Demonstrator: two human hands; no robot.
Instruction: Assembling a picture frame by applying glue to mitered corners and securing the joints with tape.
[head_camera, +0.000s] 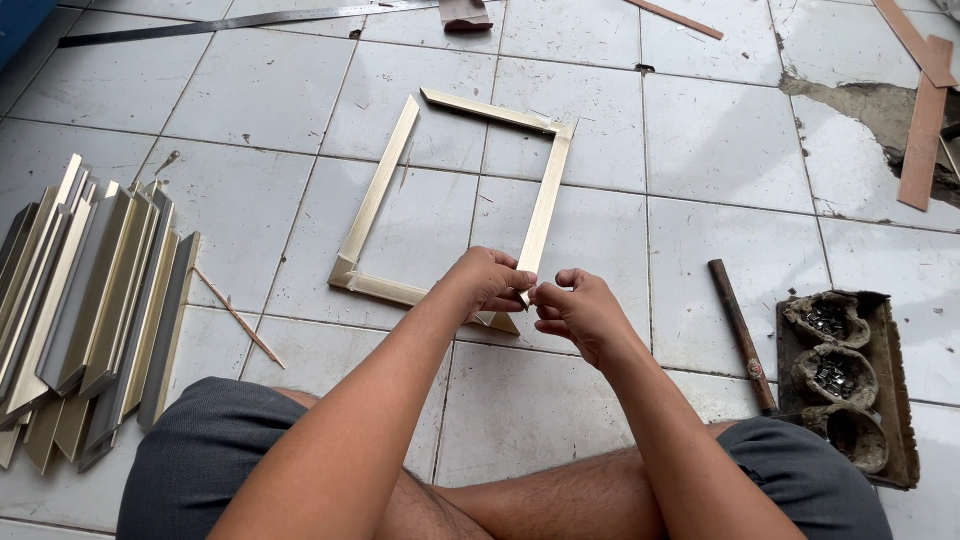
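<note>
Left hand (490, 280) curled tight, grip pinching near corner of gold frame (545, 205) lying on tiled floor (720, 150), right hand (575, 312) fingertips closed narrow beside it, possibly on something small, too tiny to tell.

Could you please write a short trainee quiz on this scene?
1. True or false: both hands meet at the near right corner of the frame.
2. What lies left of the person? A) a stack of mouldings B) a bucket C) a saw
3. What holds the small metal pieces at the right?

Key:
1. True: the left hand and right hand pinch that corner.
2. A, the stack.
3. The tray, beside a rod.
</note>
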